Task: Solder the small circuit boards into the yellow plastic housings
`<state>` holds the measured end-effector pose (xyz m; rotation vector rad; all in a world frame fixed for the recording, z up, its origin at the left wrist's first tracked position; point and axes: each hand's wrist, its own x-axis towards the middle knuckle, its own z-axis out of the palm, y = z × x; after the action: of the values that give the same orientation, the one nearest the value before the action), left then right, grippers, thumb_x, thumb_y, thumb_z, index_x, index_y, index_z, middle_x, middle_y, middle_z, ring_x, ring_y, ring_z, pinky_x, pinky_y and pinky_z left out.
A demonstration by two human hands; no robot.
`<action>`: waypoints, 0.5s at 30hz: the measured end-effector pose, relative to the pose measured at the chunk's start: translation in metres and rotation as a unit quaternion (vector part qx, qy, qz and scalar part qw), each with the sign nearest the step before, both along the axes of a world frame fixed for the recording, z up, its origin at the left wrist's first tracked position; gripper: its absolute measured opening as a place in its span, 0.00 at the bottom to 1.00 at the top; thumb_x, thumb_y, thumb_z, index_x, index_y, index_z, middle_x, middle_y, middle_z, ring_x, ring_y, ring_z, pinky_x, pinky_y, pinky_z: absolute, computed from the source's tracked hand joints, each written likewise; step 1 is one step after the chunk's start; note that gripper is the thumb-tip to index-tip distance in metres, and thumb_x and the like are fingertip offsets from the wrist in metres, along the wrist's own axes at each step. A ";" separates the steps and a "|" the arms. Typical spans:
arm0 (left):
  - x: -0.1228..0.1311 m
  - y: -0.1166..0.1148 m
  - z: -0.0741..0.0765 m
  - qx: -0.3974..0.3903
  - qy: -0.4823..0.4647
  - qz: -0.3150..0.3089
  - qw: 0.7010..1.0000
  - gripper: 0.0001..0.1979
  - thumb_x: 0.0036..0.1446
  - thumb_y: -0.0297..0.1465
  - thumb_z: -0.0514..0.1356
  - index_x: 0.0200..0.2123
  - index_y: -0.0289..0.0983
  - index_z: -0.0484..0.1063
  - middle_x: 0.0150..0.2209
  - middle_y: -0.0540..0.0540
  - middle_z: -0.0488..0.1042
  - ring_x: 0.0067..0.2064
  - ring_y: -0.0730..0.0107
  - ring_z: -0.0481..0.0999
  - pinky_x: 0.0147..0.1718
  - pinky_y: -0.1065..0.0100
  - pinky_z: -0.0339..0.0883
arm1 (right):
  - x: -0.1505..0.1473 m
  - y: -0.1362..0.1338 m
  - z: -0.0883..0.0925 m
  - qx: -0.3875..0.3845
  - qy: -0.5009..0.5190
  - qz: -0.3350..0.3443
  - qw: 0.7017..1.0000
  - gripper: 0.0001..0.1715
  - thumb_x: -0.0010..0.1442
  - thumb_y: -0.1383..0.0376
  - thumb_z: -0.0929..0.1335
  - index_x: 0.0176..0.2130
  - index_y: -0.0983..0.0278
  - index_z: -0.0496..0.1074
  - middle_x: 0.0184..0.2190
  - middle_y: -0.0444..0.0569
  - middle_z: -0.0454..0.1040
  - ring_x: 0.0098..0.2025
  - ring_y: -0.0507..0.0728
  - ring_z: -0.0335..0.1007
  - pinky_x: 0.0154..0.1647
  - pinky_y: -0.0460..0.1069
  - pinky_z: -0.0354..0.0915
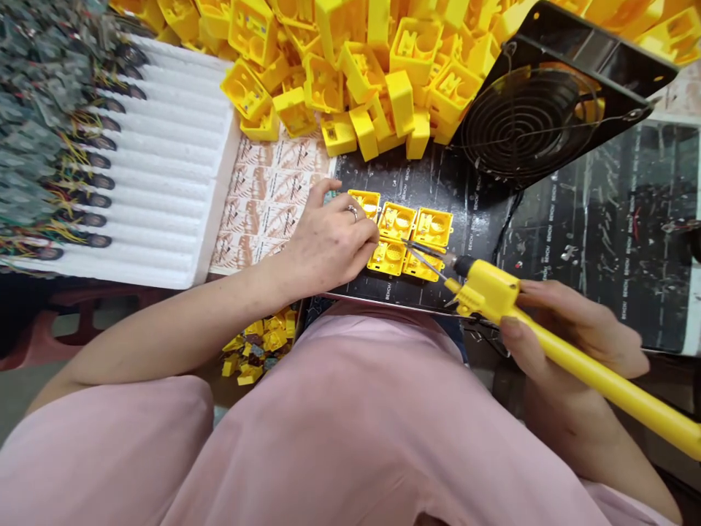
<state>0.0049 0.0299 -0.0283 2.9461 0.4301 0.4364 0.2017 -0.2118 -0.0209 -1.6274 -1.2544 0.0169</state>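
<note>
A yellow soldering gun (pixel 493 288) with a dark tip holder and a thin feed tube is gripped in my right hand (pixel 569 343). Its tip points left, over a cluster of small open yellow plastic housings (pixel 397 219) laid in two rows on the black mat. My left hand (pixel 334 237), with a ring on one finger, lies at the left end of that cluster. Its fingers are curled in against the housings, and what they pinch is hidden. Beside its fingertips shows a bit of a green part (pixel 331 196).
Yellow housings (pixel 361 73) are heaped at the back. A black fan (pixel 548 102) stands back right. On the left, a white foam tray (pixel 180 146) carries wired grey parts with round black pieces (pixel 98 161). Below the table edge sits a pile of small yellow pieces (pixel 268 340).
</note>
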 end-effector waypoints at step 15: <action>0.001 -0.001 -0.007 0.085 -0.005 -0.017 0.996 0.14 0.71 0.31 0.54 0.31 0.41 0.71 0.30 0.51 0.74 0.44 0.62 0.77 0.65 0.46 0.64 | -0.006 0.027 0.013 0.001 -0.174 0.184 0.967 0.12 0.64 0.71 0.76 0.42 0.62 0.71 0.33 0.45 0.81 0.32 0.50 0.79 0.34 0.43 0.76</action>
<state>0.0057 0.0286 -0.0354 3.1087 0.3590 0.5061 0.1961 -0.1849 -0.0081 -1.4135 -1.8147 -0.0421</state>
